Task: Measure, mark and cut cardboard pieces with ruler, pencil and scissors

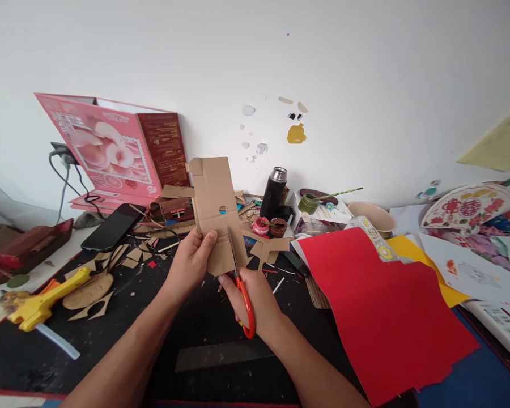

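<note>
A piece of brown cardboard (pixel 212 184) is held upright above the black table mat, with a small hole near its middle. My left hand (pixel 192 255) grips its lower left side, thumb on the near face and the fingers behind. In my right hand (pixel 255 294) is a pair of scissors (pixel 247 311) with red handles. One scissor blade lies over the near face of the cardboard, pointing up from its lower edge; the other blade is hidden behind it. Fingers of the right hand are wrapped round the handles, just below the cardboard.
Left lie a yellow hot glue gun (pixel 46 300), a phone (pixel 113 228) and cardboard scraps (pixel 131 258). Behind stand a pink box (pixel 106 150), a black thermos (pixel 273 192) and open paint jars (pixel 277 228). Red paper (pixel 378 306) covers the right side. A clear ruler (pixel 221 356) lies in front.
</note>
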